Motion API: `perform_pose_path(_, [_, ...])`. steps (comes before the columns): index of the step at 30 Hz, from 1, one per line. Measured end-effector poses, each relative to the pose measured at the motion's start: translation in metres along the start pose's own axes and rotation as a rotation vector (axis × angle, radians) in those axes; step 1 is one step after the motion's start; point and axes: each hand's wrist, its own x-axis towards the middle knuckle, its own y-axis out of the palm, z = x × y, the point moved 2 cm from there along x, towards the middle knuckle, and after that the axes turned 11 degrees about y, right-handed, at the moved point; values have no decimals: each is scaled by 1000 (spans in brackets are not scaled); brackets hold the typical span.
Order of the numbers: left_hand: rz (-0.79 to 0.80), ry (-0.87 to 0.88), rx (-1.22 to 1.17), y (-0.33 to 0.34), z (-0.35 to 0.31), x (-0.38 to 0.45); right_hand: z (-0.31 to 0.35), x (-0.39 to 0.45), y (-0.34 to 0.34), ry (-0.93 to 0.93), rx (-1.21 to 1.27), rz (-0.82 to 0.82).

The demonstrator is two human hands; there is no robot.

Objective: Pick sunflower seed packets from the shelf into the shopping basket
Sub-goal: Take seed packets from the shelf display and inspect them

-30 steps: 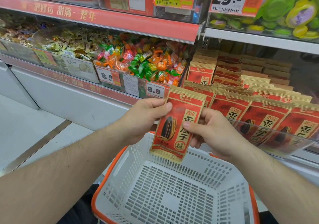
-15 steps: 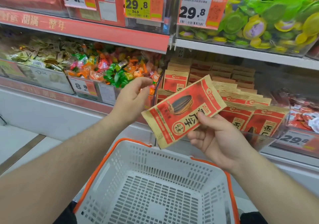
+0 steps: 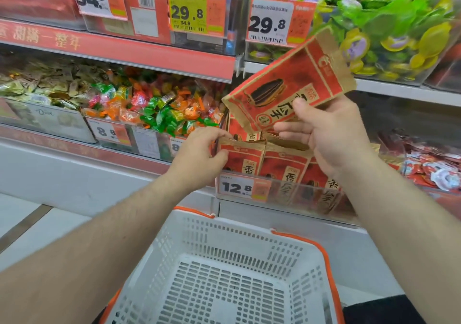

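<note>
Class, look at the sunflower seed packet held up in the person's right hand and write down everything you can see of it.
The sunflower seed packet is a flat pouch, red on its face with tan, paper-looking edges, printed with a large dark striped seed and dark characters. It is tilted, its upper end rising to the right, in front of the shelves and well above the white shopping basket. The right hand pinches its lower edge, thumb on the printed face. Nothing else touches it.
</note>
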Motion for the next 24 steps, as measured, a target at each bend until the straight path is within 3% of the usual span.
perform_pose_path(18, [46, 23, 37, -1, 7, 4, -20, 69, 25, 139, -857, -11])
perform_pose_path(24, [117, 42, 130, -4, 5, 12, -11, 73, 37, -119, -1052, -71])
